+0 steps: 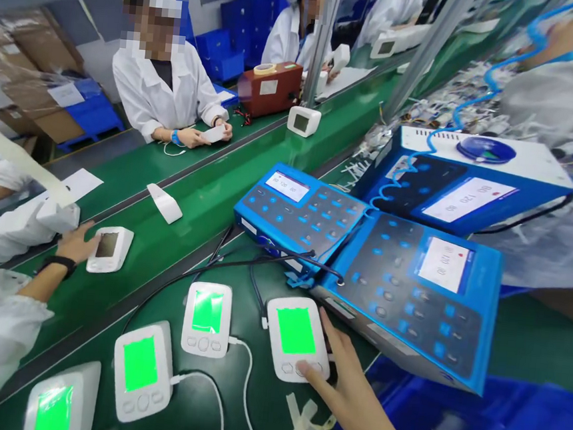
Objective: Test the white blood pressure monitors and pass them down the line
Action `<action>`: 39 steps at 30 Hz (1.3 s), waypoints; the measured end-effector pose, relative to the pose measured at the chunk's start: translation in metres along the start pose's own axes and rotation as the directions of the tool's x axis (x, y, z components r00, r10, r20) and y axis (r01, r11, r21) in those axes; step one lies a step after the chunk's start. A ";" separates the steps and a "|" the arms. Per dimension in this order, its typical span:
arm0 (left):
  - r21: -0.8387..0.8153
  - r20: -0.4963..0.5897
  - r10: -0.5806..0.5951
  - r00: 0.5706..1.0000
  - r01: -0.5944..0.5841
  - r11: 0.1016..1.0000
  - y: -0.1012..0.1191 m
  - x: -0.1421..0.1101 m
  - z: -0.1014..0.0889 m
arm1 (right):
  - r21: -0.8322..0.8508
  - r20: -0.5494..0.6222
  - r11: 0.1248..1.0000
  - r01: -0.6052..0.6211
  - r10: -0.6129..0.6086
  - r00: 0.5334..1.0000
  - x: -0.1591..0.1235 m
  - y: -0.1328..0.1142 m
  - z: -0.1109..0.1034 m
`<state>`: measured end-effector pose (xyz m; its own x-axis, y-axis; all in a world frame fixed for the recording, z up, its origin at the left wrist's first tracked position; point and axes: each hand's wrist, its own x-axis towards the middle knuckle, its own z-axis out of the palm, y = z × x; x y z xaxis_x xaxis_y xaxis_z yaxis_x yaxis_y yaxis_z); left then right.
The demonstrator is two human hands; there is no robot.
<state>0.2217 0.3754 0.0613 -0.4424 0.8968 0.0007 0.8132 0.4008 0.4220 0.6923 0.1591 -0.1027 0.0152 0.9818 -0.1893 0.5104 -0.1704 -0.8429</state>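
My right hand [338,363] is wrapped round the right side of a white blood pressure monitor [295,339] with a lit green screen. Its thumb rests on the buttons below the screen. My left hand [76,243], wearing a black wristband, reaches over the green belt with fingers stretched out, at the left edge of another monitor [119,250] whose screen is dark. Between my arms stand more lit monitors: one with a white cable [203,345], one nearer [142,400], and one cut off at the bottom edge [81,384].
Blue test instruments [409,299] with keypads and displays stand at the right, trailing black cables. Blue bins [489,420] lie lower right. On the belt are a white casing [164,204] and another monitor [303,121]. Across it, a co-worker [171,98] handles a white part. White monitors [19,228] cluster far left.
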 end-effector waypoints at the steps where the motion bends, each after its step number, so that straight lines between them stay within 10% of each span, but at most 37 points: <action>1: 0.049 -0.008 0.059 0.998 -0.059 0.997 0.012 0.010 -0.002 | 0.007 0.003 1.000 -0.006 0.006 1.000 0.000 0.001 0.000; 6: 0.113 0.191 0.434 0.881 -0.459 0.881 0.093 0.058 0.023 | 0.058 -0.003 0.998 -0.024 0.024 1.000 0.001 0.003 0.000; 11: 0.103 0.368 0.508 0.779 -0.577 0.810 0.139 0.076 0.056 | 0.061 0.012 0.997 -0.039 0.038 0.999 0.000 0.000 0.000; 19: 0.075 0.284 0.560 0.778 -0.601 0.796 0.070 -0.004 0.000 | -0.001 0.043 1.000 0.005 -0.005 0.999 0.001 -0.001 0.001; 24: -0.286 0.143 0.159 0.977 -0.113 0.952 -0.025 -0.126 -0.036 | -0.033 0.011 0.996 0.083 -0.083 0.997 0.003 0.001 0.004; 29: -0.690 0.329 -0.339 0.881 0.469 0.551 -0.080 -0.240 -0.017 | -0.034 0.006 0.990 0.133 -0.133 0.991 0.005 0.007 0.004; 36: -0.812 0.409 -0.360 0.838 0.515 0.276 -0.066 -0.310 0.037 | -0.286 -0.291 0.924 0.255 -0.337 0.895 -0.011 -0.022 0.025; 39: -0.819 0.443 -0.236 0.865 0.497 0.286 -0.051 -0.314 0.048 | -0.317 -0.083 0.885 0.342 -0.385 0.919 -0.017 -0.061 0.059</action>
<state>0.3374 0.0823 -0.0040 -0.4070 0.7643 -0.5002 -0.2970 0.4071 0.8637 0.6101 0.1479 -0.0782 -0.1116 0.9750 0.1922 0.7290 0.2118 -0.6510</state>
